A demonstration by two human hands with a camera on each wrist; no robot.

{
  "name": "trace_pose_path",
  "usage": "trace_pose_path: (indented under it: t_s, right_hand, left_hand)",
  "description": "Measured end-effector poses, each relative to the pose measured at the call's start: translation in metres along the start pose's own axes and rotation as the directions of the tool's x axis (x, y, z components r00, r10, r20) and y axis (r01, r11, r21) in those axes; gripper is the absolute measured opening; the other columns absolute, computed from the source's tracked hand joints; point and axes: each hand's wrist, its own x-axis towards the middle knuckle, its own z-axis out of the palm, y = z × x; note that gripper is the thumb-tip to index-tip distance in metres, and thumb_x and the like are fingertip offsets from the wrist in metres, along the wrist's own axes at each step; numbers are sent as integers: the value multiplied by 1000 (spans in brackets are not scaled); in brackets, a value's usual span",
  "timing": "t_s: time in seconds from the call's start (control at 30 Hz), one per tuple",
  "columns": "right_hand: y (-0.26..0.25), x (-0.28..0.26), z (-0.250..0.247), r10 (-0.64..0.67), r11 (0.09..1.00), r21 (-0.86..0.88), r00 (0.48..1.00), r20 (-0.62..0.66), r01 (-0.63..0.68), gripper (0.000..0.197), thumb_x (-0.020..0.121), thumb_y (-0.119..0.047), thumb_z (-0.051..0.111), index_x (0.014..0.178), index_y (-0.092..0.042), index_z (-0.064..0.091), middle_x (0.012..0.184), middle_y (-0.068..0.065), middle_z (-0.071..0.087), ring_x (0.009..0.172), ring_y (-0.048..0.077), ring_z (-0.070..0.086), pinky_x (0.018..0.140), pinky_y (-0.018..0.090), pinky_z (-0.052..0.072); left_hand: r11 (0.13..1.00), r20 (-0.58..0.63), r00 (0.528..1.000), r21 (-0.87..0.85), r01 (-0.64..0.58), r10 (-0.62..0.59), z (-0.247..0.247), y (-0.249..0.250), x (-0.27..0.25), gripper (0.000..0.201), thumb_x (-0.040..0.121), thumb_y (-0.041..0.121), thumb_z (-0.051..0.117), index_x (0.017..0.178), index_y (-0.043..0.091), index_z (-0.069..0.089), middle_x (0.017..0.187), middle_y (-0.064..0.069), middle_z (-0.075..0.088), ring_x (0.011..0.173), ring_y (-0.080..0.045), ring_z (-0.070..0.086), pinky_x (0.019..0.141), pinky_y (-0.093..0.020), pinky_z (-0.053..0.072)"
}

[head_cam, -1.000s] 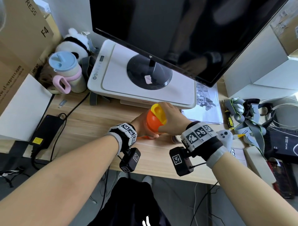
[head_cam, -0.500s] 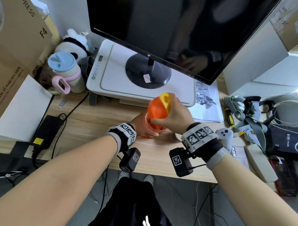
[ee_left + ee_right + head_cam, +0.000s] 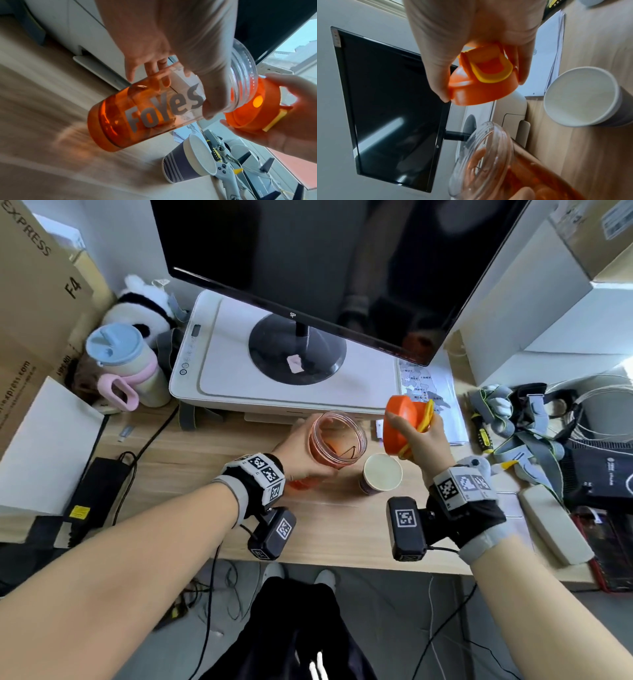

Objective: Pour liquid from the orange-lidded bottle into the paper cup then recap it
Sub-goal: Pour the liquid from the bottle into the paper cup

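The left hand (image 3: 301,450) is wrapped around the clear orange bottle (image 3: 334,440), thumb on one side and fingers on the other, holding it open-mouthed and lifted off the wooden desk (image 3: 191,460) near the centre of the head view. The left wrist view shows orange liquid pooled toward the bottle's orange base (image 3: 101,128). The right hand (image 3: 423,440) grips the orange lid (image 3: 400,419) with its yellow loop handle (image 3: 493,73), fingers curled around the rim, held up just right of the bottle's mouth and apart from it. The paper cup (image 3: 382,474), white inside and dark outside, stands upright on the desk just below and between bottle and lid. Behind them sits a white printer (image 3: 239,371) carrying a dark monitor (image 3: 325,261).
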Motion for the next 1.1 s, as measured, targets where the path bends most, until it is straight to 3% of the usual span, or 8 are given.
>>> trace_pose_path:
  t_s: [0.07,0.27,0.37,0.57,0.7,0.87,1.1]
  right_hand:
    - [9,5,-9,14,1000,12,999,-49,-14,80,75,-38,74,137,-12,31,120,9,50,105,27,55,83,42,54]
    - [24,11,-18,52,998,34,994,-100,-49,78,76,-35,74,137,-11,33,116,8,51,100,26,58,56,25,50]
    - [35,12,-35,73,995,71,991,-109,-65,81,77,-36,73,140,-12,29,116,7,50,93,23,56,45,19,45]
    - [48,16,-43,106,991,100,985,-136,-93,85,75,-37,75,141,-11,28,117,7,50,99,24,54,55,24,47]
    - [53,17,-48,123,988,115,982,-145,-107,87,74,-38,75,142,-12,27,115,5,48,102,22,51,75,35,52]
    - [58,17,-54,131,986,121,981,-143,-114,92,72,-41,76,144,-12,26,117,4,48,105,21,51,87,39,53]
    - [63,19,-56,164,982,116,977,-135,-148,94,70,-47,75,143,-11,28,118,5,51,105,21,51,92,41,51]
  left_hand:
    - [997,14,1000,71,-11,10,-1,8,2,89,52,19,87,129,24,43,118,6,50,117,-16,37,93,-20,30]
    - [958,70,997,288,8,-29,-3,19,2,95,50,32,85,130,32,36,114,-5,38,106,-19,48,96,-23,39]
    - [920,89,995,391,9,-48,10,33,4,95,49,35,84,130,35,34,115,-5,38,103,-25,54,95,-32,46]
    - [855,116,991,519,1,-72,18,45,8,97,47,40,81,131,30,34,123,-5,49,110,-27,54,95,-38,46]
    - [790,112,989,614,8,-97,23,51,10,100,46,46,77,133,33,31,129,-1,53,115,-31,50,96,-47,43]
    - [694,107,985,719,17,-135,27,55,13,101,52,45,79,138,31,27,132,-5,48,118,-31,45,94,-45,37]
    - [624,98,979,781,36,-179,33,59,16,103,53,44,79,140,31,25,132,-7,46,118,-31,44,94,-44,35]
